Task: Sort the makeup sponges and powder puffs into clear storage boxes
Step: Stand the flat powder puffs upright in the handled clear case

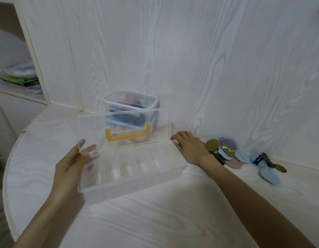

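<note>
- The clear box (132,169) sits on the white table (155,221) between both hands, its lid (123,129) standing upright at the far edge.
- The left hand (73,163) is at the box's near-left corner; the fingers (89,149) are straight and relaxed, their tips touching the lid's left edge and the box wall, curled round nothing.
- The right hand (189,145) lies at the box's far-right corner, fingers bent down over the rim where lid and box meet; whether they pinch it or merely press cannot be told.
- The puffs (226,151) lie in a loose pile just right of the right wrist, touching one another: olive, purple, blue, pink. More blue puffs (267,172) trail away from the fingers, along the wall.
- The box is transparent, shallow, with faint ribs across its floor; nothing shows inside it.
- Beyond the lid, well past both sets of fingertips, stands a second tub (132,106) with a blue clasp and a yellow handle (126,136), seen through the lid.
- The tub's dark and coloured contents are blurred by plastic and cannot be named.
- Some puffs are hidden behind the right wrist.
- Both forearms are cut off by the lower frame edge.
</note>
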The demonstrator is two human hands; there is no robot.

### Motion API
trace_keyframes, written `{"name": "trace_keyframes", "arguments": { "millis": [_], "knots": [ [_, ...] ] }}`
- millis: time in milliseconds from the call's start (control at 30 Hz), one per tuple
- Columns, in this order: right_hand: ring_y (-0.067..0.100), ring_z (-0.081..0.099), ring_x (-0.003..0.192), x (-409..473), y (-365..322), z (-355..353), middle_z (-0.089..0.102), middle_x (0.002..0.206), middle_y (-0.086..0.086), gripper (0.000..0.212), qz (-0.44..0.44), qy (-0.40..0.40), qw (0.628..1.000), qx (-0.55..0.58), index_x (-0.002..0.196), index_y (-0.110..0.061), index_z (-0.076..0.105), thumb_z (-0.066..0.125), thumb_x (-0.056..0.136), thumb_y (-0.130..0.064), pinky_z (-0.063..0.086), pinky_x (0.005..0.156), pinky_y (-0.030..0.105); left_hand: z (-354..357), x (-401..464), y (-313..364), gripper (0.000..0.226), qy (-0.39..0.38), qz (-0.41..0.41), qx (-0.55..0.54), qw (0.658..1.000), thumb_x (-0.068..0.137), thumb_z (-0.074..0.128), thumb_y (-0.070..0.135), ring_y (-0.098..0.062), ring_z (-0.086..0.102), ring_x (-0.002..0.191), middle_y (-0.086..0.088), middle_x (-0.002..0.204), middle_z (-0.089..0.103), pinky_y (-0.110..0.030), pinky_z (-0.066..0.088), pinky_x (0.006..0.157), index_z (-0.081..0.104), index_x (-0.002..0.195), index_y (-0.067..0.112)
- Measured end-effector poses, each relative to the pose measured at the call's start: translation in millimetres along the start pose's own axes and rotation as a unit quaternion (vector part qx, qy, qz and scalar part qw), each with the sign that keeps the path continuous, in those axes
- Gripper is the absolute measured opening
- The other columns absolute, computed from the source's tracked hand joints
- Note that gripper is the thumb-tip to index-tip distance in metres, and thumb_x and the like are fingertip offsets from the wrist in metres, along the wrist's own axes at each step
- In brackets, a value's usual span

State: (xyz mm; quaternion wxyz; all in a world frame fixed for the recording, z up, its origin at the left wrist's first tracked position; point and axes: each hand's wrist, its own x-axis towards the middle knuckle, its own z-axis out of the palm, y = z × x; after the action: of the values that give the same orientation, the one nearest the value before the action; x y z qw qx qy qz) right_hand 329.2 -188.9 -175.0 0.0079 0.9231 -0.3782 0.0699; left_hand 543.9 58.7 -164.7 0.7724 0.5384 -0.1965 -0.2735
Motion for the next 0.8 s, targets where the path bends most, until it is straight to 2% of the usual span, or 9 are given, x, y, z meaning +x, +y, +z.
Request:
{"name": "trace_keyframes", "arguments": {
  "millis": [67,133,267,300,433,600,700,767,800],
  "knots": [
    [0.015,0.036,0.129,-19,18,1,0.045,0.135,-0.008,0.033,0.009,0.005,1.0,0.012,0.129,-0.026,0.046,0.028,0.102,-0.03,0.041,0.094,0.037,14,-7,-5,0.043,-0.009,-0.006,-0.007,1.0,0.093,0.054,0.01,-0.02,0.062,0.103,0.002,0.119,0.065,-0.027,0.049,0.086,0.05,0.135,0.018],
    [0.015,0.038,0.129,-39,38,-3,0.047,0.134,-0.008,0.032,0.028,0.016,0.999,0.022,0.128,-0.025,0.048,0.03,0.102,-0.027,0.042,0.096,0.038,33,-14,-8,0.044,-0.015,-0.011,-0.016,1.0,0.092,0.055,0.008,-0.017,0.063,0.098,0.001,0.118,0.065,-0.021,0.052,0.072,0.05,0.135,0.018],
    [0.018,0.047,0.126,-92,76,-5,0.055,0.13,-0.005,0.031,0.069,0.07,0.995,0.008,0.126,-0.024,0.055,0.037,0.1,-0.023,0.041,0.102,0.038,74,-24,-16,0.025,-0.055,-0.018,-0.014,0.998,0.091,0.057,0.008,-0.011,0.067,0.076,0.007,0.09,0.073,-0.019,0.054,0.059,0.069,0.099,0.027],
    [0.02,0.05,0.125,-104,81,-6,0.057,0.13,-0.003,0.032,0.075,0.098,0.992,0.006,0.127,-0.024,0.056,0.04,0.099,-0.023,0.042,0.102,0.039,83,-24,-19,0.023,-0.064,-0.021,-0.012,0.998,0.091,0.057,0.008,-0.013,0.067,0.076,0.004,0.092,0.073,-0.02,0.054,0.059,0.07,0.099,0.026],
    [0.017,0.056,0.102,-126,87,-8,0.06,0.116,-0.003,0.041,0.117,0.14,0.974,0.136,0.135,-0.025,0.049,0.051,0.094,-0.021,0.045,0.089,0.026,117,-20,-32,0.032,-0.109,-0.038,0.0,0.993,0.091,0.056,0.013,-0.03,0.064,0.103,-0.004,0.114,0.069,-0.049,0.052,0.09,0.065,0.118,0.027],
    [0.019,0.059,0.082,-116,89,-9,0.064,0.09,0.003,0.019,0.149,0.15,0.967,0.145,0.098,-0.014,0.064,0.049,0.089,-0.008,0.042,0.062,0.029,142,-14,-49,0.042,-0.072,-0.025,-0.009,0.997,0.088,0.058,0.009,-0.023,0.064,0.101,-0.005,0.116,0.067,-0.044,0.049,0.096,0.06,0.126,0.027],
    [0.017,0.054,0.069,-114,89,-9,0.057,0.067,-0.002,0.025,0.172,0.178,0.962,0.112,0.062,-0.02,0.05,0.047,0.084,-0.007,0.035,0.052,0.029,139,-19,-53,0.042,0.005,-0.008,-0.047,0.999,0.086,0.066,0.012,-0.02,0.064,0.101,-0.004,0.111,0.067,-0.036,0.05,0.094,0.059,0.125,0.023],
    [0.017,0.052,0.064,-112,89,-8,0.053,0.061,-0.005,0.033,0.188,0.191,0.95,0.158,0.057,-0.024,0.045,0.047,0.084,-0.005,0.038,0.053,0.031,138,-23,-57,0.03,0.017,0.001,-0.064,0.998,0.085,0.065,0.012,-0.021,0.062,0.095,-0.007,0.106,0.066,-0.033,0.049,0.086,0.062,0.112,0.024],
    [0.018,0.055,0.066,-111,89,-8,0.059,0.064,-0.003,0.029,0.202,0.198,0.94,0.188,0.063,-0.022,0.055,0.048,0.087,-0.007,0.044,0.057,0.032,136,-24,-60,0.025,0.013,0.004,-0.065,0.998,0.083,0.064,0.012,-0.023,0.06,0.093,-0.008,0.105,0.065,-0.037,0.047,0.083,0.063,0.105,0.024]
  ]
}}
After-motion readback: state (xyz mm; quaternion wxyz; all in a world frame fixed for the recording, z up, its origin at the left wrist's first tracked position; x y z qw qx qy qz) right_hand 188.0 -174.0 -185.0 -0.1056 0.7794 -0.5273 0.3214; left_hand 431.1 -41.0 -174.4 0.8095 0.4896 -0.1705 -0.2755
